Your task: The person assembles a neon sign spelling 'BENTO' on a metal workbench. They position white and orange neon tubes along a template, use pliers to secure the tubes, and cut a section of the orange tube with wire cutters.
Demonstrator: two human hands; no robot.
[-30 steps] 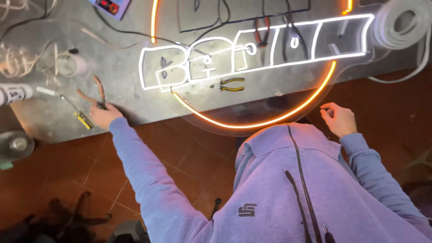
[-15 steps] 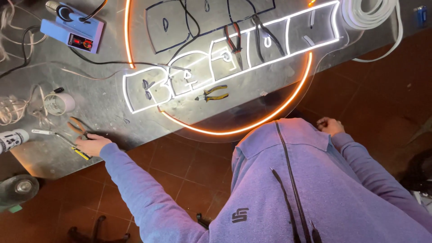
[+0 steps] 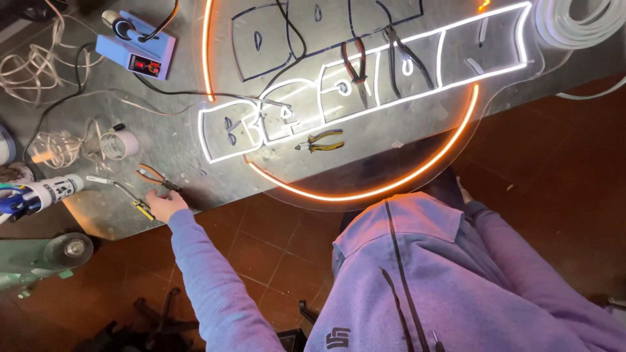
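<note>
L hand (image 3: 164, 203) sits at the near edge of the metal worktable (image 3: 176, 146), fingers curled down onto the orange-handled pliers (image 3: 156, 177); thumb side also touches the small yellow-handled screwdriver (image 3: 134, 201). Can't tell if the grip is actually closed on the pliers or just resting on them. Pliers lie flat, jaws pointing right, handles spread toward upper left. R hand (image 3: 462, 191) is mostly hidden behind the hood of the lilac sweatshirt (image 3: 417, 274), only a sliver shows under the sign's rim; grip state not visible.

Containers: a cup (image 3: 14, 199) at the far L edge holds blue-handled tools, beside a white cylindrical can (image 3: 55, 189) lying on its side. Roll of tape (image 3: 119, 145) w/ tangled white wire (image 3: 62, 146) just behind the hand.

Edges/room: hand is right on the table lip, brown tile floor (image 3: 261, 241) below. Bare tabletop between hand and the lit neon sign (image 3: 365, 98), whose orange ring overhangs the near edge. Yellow-handled pliers (image 3: 319, 140) lie on the sign panel; soldering station (image 3: 137, 51) far back L; coil of white strip (image 3: 580, 23) top R.
</note>
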